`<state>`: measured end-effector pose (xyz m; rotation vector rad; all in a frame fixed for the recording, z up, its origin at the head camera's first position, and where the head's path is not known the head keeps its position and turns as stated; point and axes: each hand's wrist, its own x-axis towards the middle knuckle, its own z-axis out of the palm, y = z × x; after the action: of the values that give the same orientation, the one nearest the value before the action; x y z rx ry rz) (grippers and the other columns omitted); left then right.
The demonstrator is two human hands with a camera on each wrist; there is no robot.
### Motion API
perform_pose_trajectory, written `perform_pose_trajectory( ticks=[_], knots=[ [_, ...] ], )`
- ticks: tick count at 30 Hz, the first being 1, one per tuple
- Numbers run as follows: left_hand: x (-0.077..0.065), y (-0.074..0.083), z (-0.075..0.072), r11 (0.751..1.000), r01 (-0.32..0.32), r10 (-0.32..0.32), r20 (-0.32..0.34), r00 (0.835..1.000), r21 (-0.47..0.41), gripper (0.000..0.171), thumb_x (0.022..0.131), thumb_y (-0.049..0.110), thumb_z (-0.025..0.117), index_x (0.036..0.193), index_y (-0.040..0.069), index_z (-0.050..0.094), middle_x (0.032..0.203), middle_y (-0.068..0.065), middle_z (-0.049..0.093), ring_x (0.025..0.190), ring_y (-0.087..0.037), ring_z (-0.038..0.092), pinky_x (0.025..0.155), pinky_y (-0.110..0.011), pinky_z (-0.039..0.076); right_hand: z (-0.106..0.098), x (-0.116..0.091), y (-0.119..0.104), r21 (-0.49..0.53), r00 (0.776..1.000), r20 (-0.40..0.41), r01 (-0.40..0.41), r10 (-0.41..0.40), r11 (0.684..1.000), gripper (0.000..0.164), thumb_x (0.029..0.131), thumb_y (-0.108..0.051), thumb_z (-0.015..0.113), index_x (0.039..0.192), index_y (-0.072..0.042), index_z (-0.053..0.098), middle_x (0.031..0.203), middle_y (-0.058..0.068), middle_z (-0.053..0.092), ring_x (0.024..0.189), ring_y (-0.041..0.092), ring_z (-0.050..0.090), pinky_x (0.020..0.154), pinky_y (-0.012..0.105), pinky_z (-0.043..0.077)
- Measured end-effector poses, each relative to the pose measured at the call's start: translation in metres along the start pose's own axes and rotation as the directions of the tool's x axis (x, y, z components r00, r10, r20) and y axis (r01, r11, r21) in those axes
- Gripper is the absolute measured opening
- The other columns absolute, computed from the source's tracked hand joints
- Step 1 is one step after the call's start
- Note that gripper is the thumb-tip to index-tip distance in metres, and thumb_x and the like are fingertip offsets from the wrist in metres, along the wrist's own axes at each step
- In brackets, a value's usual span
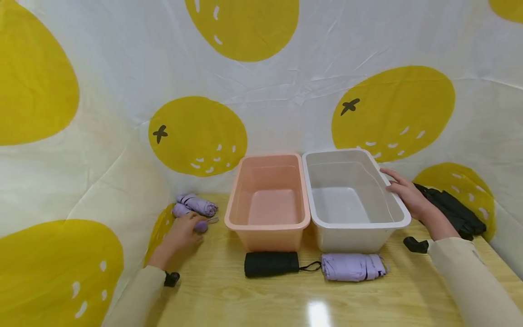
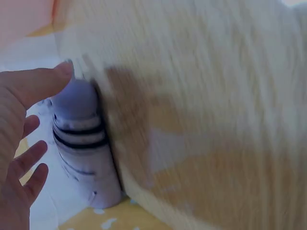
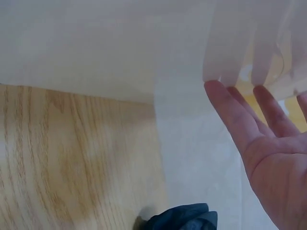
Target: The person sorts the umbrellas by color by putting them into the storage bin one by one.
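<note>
My left hand (image 1: pixel 184 234) is over a folded lilac umbrella, whose rounded handle end (image 1: pixel 200 226) shows beside the fingers. In the left wrist view the thumb reaches across the top of that umbrella (image 2: pixel 86 158), while the other fingers are spread beside it. Just behind lies a second folded lilac umbrella (image 1: pixel 199 205). Over on the right, my right hand (image 1: pixel 410 197) has its fingers at the right rim of a pale grey plastic basin (image 1: pixel 355 225). Those extended fingertips (image 3: pixel 214 88) meet the basin's outer wall in the right wrist view.
A pink basin (image 1: pixel 267 225) stands left of the grey one. In front lie a folded black umbrella (image 1: pixel 271 264) and a folded lilac umbrella (image 1: pixel 352 267). Loosely bunched black fabric (image 1: pixel 455 211) lies beyond my right wrist. A fruit-patterned cloth (image 1: pixel 273 104) hangs behind the wooden table (image 1: pixel 245 304).
</note>
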<state>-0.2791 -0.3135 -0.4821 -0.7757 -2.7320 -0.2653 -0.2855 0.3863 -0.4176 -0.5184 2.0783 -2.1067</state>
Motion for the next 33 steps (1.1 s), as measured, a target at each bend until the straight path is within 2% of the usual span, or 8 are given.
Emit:
perform_pose_trajectory(
  ticks=[5,9,11,15,23,26,29,33],
  knots=[
    [0.005,-0.012,-0.006,0.999,0.028,-0.028,0.025,0.999,0.016,0.049,0.065,0.012,0.083,0.112,0.008,0.068,0.106,-0.012,0.060,0.097,-0.036,0.057,0.084,-0.057,0.042,-0.001,0.000,-0.004,-0.038,1.000,-0.008,-0.013,0.013,0.999,0.059,0.104,-0.008,0.040,0.157,-0.017,0.015,0.126,-0.007,0.051,0.099,0.014,0.063,0.074,0.035,0.056],
    [0.011,-0.027,-0.009,0.997,0.009,-0.013,0.061,0.998,0.070,0.049,0.069,0.008,0.081,0.115,0.006,0.067,0.106,-0.014,0.059,0.094,-0.038,0.057,0.083,-0.058,0.042,-0.003,0.001,-0.007,-0.047,1.000,-0.023,-0.012,0.011,0.999,0.060,0.104,-0.009,0.041,0.157,-0.017,0.015,0.127,-0.007,0.048,0.099,0.013,0.062,0.074,0.034,0.056],
    [0.013,-0.035,-0.010,0.995,0.011,-0.019,0.084,0.996,0.100,0.050,0.071,0.006,0.080,0.119,0.005,0.065,0.109,-0.016,0.058,0.098,-0.039,0.055,0.084,-0.059,0.042,-0.004,0.000,-0.008,-0.053,1.000,-0.026,-0.018,0.017,0.998,0.060,0.104,-0.009,0.040,0.157,-0.018,0.014,0.128,-0.007,0.047,0.100,0.013,0.062,0.074,0.034,0.056],
    [0.015,-0.050,-0.003,0.990,0.054,-0.064,0.075,0.995,0.132,0.053,0.073,0.004,0.078,0.124,0.006,0.062,0.117,-0.022,0.054,0.108,-0.044,0.050,0.079,-0.064,0.041,-0.005,-0.003,-0.008,-0.065,0.998,-0.041,-0.043,0.040,0.997,0.061,0.105,-0.009,0.039,0.158,-0.019,0.011,0.126,-0.008,0.047,0.098,0.014,0.063,0.072,0.035,0.056],
    [0.000,-0.058,0.009,0.979,0.150,-0.165,0.103,0.981,0.141,0.050,0.073,0.015,0.079,0.120,0.008,0.062,0.123,-0.024,0.053,0.118,-0.050,0.043,0.087,-0.069,0.035,0.005,-0.004,0.004,-0.125,0.993,-0.067,-0.103,0.095,0.987,0.061,0.105,-0.013,0.040,0.158,-0.019,0.010,0.127,-0.007,0.044,0.098,0.014,0.062,0.074,0.035,0.056],
    [-0.003,-0.060,0.009,0.982,0.136,-0.144,0.058,0.988,0.128,0.050,0.070,0.023,0.084,0.114,0.008,0.065,0.113,-0.021,0.055,0.112,-0.047,0.046,0.086,-0.065,0.037,0.008,-0.002,0.003,-0.129,0.992,-0.075,-0.114,0.105,0.985,0.062,0.105,-0.015,0.040,0.158,-0.019,0.009,0.128,-0.004,0.041,0.099,0.014,0.062,0.075,0.035,0.055],
    [-0.001,-0.063,0.012,0.993,0.078,-0.076,-0.026,0.997,0.089,0.050,0.065,0.027,0.087,0.105,0.005,0.068,0.102,-0.019,0.055,0.100,-0.042,0.050,0.083,-0.059,0.040,0.007,-0.001,0.000,-0.127,0.990,-0.089,-0.125,0.114,0.984,0.062,0.105,-0.016,0.041,0.158,-0.021,0.009,0.130,-0.003,0.038,0.098,0.013,0.061,0.074,0.034,0.056],
    [0.001,-0.065,0.017,0.998,-0.010,0.017,-0.134,0.991,0.055,0.047,0.059,0.029,0.090,0.091,0.003,0.067,0.094,-0.018,0.055,0.089,-0.039,0.052,0.081,-0.054,0.040,0.005,-0.002,0.000,-0.126,0.988,-0.102,-0.130,0.117,0.984,0.062,0.105,-0.017,0.040,0.158,-0.021,0.008,0.133,-0.005,0.035,0.097,0.011,0.061,0.073,0.034,0.056]
  ],
)
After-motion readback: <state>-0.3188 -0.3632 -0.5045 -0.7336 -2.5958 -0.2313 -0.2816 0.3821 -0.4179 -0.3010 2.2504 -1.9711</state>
